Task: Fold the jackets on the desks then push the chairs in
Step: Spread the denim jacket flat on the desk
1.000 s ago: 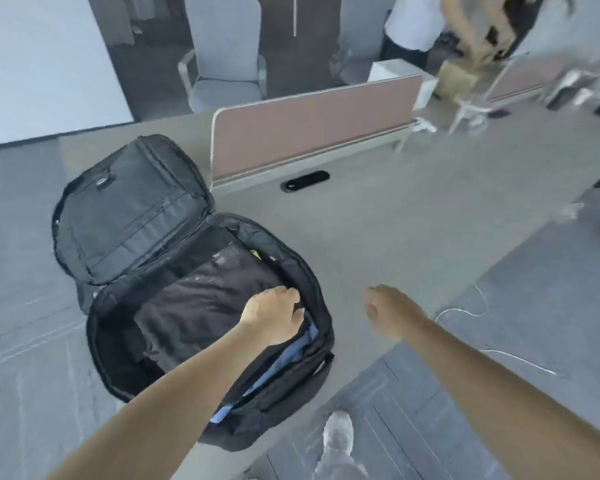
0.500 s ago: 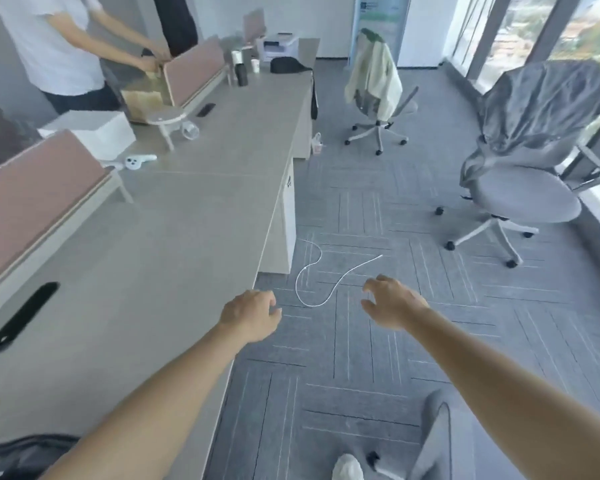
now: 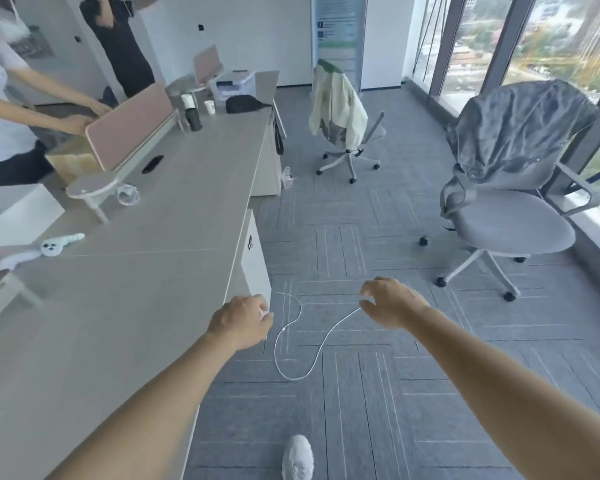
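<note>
A second ago the left hand (image 3: 239, 322) was down in an open backpack on the desk (image 3: 129, 306). Now the backpack is out of sight and both arms reach towards the aisle instead. Since half a second ago little has changed, except that the chairs loom larger ahead of the hands.

The left hand hangs at the desk's near edge, knuckles up and fingers loosely curled, with nothing in it. The right hand (image 3: 392, 303) is out over the floor (image 3: 361, 427), fingers spread and half bent, also holding nothing. Between the two hands and below them, a thin white cable (image 3: 293, 341) loops across the carpet.

The grey jacket (image 3: 513, 126) is draped over the back of the near chair (image 3: 513, 230), ahead and to the right of the right hand and well apart from it. The pale jacket (image 3: 336, 98) hangs on the far chair (image 3: 352, 157), farther ahead of both hands, near the desk's far end. Both chairs stand pulled out from the desk, and the near one is close by the window (image 3: 551, 46).

The desk's long edge runs straight ahead from the left hand, and a wide strip of carpet lies between that edge and the chairs. Left of the left hand the desk top stretches to a pink divider (image 3: 129, 128), where two people stand at the other side. A white shoe (image 3: 297, 457) shows on the floor below both hands.
</note>
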The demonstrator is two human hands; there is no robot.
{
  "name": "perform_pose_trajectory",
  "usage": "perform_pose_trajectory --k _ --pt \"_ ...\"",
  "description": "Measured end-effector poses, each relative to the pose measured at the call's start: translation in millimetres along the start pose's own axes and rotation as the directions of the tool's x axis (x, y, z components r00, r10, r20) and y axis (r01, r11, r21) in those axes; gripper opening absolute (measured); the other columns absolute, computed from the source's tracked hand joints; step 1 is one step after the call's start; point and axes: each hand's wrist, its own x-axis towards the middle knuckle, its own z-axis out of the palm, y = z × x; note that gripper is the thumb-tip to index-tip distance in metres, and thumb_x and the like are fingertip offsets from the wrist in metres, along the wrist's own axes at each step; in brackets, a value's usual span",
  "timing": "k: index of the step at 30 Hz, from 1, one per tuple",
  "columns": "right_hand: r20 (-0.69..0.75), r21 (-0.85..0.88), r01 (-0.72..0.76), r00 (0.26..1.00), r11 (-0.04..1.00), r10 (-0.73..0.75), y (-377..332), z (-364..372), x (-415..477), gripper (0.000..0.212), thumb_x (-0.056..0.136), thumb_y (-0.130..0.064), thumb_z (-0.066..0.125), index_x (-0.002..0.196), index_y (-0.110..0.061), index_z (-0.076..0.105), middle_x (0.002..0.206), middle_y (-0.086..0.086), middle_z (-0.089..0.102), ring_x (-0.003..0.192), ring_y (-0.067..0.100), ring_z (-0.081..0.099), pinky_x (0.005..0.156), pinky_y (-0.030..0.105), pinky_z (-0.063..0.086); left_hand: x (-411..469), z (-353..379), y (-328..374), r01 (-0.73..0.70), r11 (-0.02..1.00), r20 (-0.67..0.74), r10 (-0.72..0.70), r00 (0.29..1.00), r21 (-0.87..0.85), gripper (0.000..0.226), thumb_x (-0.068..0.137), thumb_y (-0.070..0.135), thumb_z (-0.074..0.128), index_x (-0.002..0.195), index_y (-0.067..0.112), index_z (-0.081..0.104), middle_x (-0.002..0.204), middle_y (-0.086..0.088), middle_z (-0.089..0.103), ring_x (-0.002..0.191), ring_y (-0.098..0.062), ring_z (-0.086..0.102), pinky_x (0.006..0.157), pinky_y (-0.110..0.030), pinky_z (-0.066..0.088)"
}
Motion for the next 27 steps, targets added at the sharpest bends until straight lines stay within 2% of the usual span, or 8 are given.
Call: perform_pose_trajectory --k 4,8,16,19,24,27 --pt "-0.041 -0.005 -0.075 0.996 0.997 0.075 20 -41 72 0.034 0.099 -0.040 0.049 0.129 -0.026 0.058 0.133 0.000 0.058 0.118 0.026 0.058 0.095 0.040 0.050 107 -17 18 -0.106 0.990 0.001 0.106 0.994 -0.089 0.026 0.094 0.042 0.052 0.112 0.027 0.065 0.114 0.003 0.068 0.105 -0.025 0.063 0.087 -0.032 0.051" --pt "-0.088 -0.006 -0.211 0.974 0.977 0.210 61 -91 119 0.034 0.100 -0.038 0.048 0.130 -0.027 0.059 0.133 0.001 0.058 0.118 0.026 0.058 0.096 0.040 0.050 207 -42 71 -0.250 0.952 -0.006 0.253 0.967 -0.175 0.020 0.093 0.041 0.055 0.104 0.029 0.067 0.103 0.005 0.071 0.099 -0.024 0.066 0.084 -0.030 0.052" --pt "-0.161 0.093 -0.440 0.879 0.893 0.449 187 -163 183 0.028 0.100 -0.036 0.048 0.122 -0.029 0.063 0.124 0.000 0.061 0.107 0.023 0.061 0.087 0.040 0.054 367 -63 219 -0.482 0.867 0.108 0.495 0.862 -0.124 0.025 0.095 0.043 0.052 0.109 0.028 0.065 0.107 0.006 0.067 0.096 -0.020 0.061 0.086 -0.032 0.051" --pt "-0.169 0.128 -0.480 0.851 0.868 0.496 246 -182 219 0.025 0.100 -0.034 0.050 0.117 -0.024 0.066 0.119 0.003 0.063 0.103 0.024 0.062 0.086 0.041 0.055 429 -61 279 -0.528 0.843 0.134 0.538 0.833 -0.102 0.026 0.097 0.043 0.049 0.112 0.027 0.063 0.110 0.006 0.065 0.097 -0.019 0.060 0.087 -0.035 0.053" --pt "-0.164 0.218 -0.488 0.835 0.845 0.525 340 -223 282 0.025 0.101 -0.035 0.049 0.118 -0.023 0.062 0.118 0.001 0.063 0.090 0.020 0.062 0.071 0.034 0.055 525 -67 381 -0.550 0.830 0.156 0.557 0.816 -0.094 0.029 0.097 0.045 0.050 0.116 0.026 0.062 0.114 0.005 0.064 0.100 -0.020 0.060 0.087 -0.035 0.053" --pt "-0.180 0.260 -0.490 0.822 0.832 0.541 388 -250 323 0.024 0.099 -0.038 0.050 0.114 -0.026 0.065 0.115 0.001 0.067 0.097 0.022 0.064 0.083 0.042 0.057 577 -73 430 -0.549 0.830 0.159 0.558 0.814 -0.102 0.029 0.096 0.046 0.051 0.115 0.028 0.063 0.115 0.006 0.065 0.102 -0.019 0.062 0.091 -0.038 0.053"
